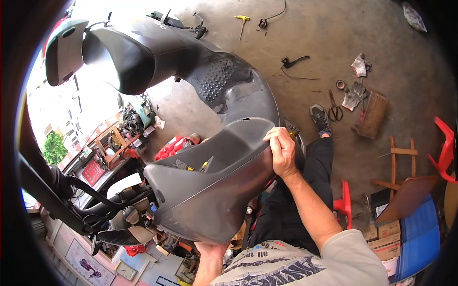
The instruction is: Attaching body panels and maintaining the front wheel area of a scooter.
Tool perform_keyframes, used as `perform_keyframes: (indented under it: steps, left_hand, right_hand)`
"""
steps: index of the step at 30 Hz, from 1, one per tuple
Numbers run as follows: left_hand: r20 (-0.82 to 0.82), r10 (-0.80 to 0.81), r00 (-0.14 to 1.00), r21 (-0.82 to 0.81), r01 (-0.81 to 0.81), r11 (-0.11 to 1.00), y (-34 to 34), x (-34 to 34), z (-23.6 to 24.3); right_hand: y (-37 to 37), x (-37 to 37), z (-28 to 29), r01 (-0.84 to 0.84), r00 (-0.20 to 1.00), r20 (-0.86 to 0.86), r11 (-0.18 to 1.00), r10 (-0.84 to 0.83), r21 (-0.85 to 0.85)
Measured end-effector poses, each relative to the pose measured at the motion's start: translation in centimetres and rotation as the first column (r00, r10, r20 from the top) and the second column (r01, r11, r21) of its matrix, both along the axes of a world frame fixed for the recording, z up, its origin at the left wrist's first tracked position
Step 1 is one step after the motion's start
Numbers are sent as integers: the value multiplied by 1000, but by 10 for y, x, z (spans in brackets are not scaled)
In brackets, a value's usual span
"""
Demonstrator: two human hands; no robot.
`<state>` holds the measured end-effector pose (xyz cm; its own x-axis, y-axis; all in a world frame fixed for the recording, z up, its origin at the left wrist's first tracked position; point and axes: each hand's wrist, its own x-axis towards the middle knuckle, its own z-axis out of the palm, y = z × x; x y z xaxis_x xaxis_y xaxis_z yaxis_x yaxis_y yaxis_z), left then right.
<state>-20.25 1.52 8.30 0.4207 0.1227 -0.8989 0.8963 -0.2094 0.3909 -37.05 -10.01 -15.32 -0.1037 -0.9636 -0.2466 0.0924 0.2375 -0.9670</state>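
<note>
- Head view, centre of the frame: we see a large grey scooter body panel [214, 190] held up between two hands, above the person's black trousers.
- Our right hand [281, 151] sits at the panel's right upper edge; the fingers [273, 136] curl over the rim and clamp it, thumb on the outer face.
- Our left hand [211, 252] is at the lower centre, under the panel's bottom edge. It seems to grip that edge, but the fingertips are hidden behind the plastic, so we cannot tell for sure.
- The panel's hollow inner side faces up; a small yellow part [204, 166] shows inside it.
- The scooter seat [119, 59] fills the upper left, with the textured footboard [219, 81] just beyond the panel.
- On the concrete floor at the upper right lie scissors [334, 108], work gloves [354, 94] and a yellow T-handle wrench [242, 21].
- Cardboard boxes [381, 233] stand at the lower right; their contents are not visible.
</note>
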Motion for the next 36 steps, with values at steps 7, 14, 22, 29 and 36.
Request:
perform_keyframes:
  steps: [7,14,22,29,36]
  left_hand:
    - [-25,33,999,-62,-34,998,-2,2,2]
    - [-45,-27,999,-72,23,997,-6,-3,10]
    - [-5,69,998,-88,-69,994,-10,-3,10]
    - [94,193,977,-297,-158,942,5,-2,2]
    - [306,243,920,-279,-157,947,53,-17,-46]
  right_hand:
    - [-18,9,61,-137,989,-84,963,120,-233]
    - [-24,20,85,-178,982,-104,952,156,-248]
    - [-30,31,113,-230,965,-182,947,191,-226]
    - [-34,60,171,-359,899,-363,888,245,-289]
    - [-24,62,167,-402,890,-330,881,314,-247]
